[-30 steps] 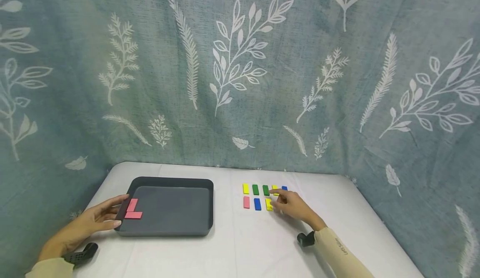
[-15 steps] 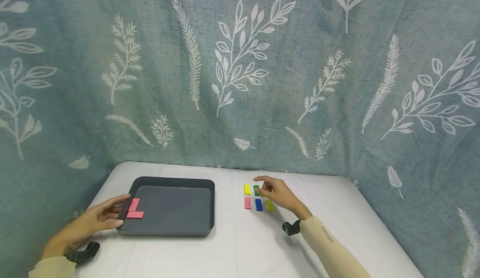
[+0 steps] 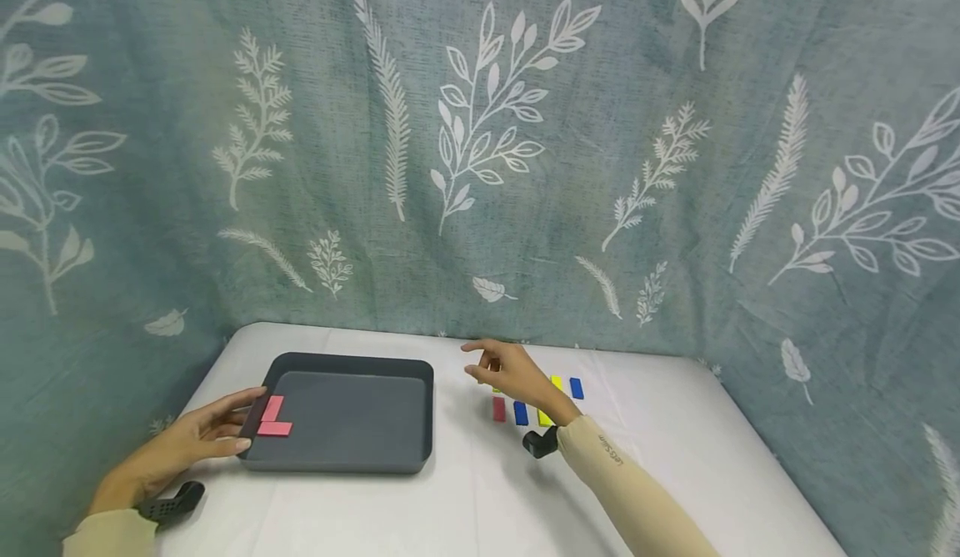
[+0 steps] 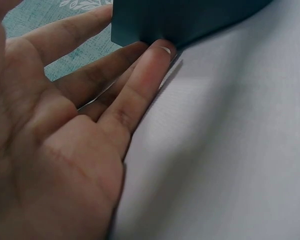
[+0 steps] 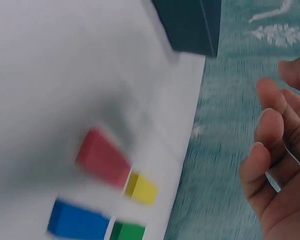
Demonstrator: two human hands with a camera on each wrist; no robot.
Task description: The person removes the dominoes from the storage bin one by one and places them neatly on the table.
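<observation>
My left hand (image 3: 183, 440) touches the left wall of the dark grey tray (image 3: 348, 411) with nearly straight fingers; in the left wrist view, fingertips (image 4: 157, 60) lie against its outside. Inside the tray, two pink blocks (image 3: 274, 429) form a corner at the left wall. My right hand (image 3: 517, 373) hovers right of the tray, thumb and index finger apart, holding nothing visible. Below it lie a pink block (image 3: 498, 409) and a blue block (image 3: 521, 413). The right wrist view also shows a yellow block (image 5: 141, 189) and a green block (image 5: 127, 231) there.
Beyond my right wrist lie a yellow block (image 3: 557, 382) and another blue block (image 3: 576, 388); a second yellow block (image 3: 545, 418) sits nearer. A white cloth (image 3: 375, 515) covers the table. Patterned green curtain (image 3: 420, 290) hangs behind and at both sides.
My right hand has moved left, from the right part of the block rows toward the tray, uncovering yellow and blue blocks there. My left hand stays at the tray.
</observation>
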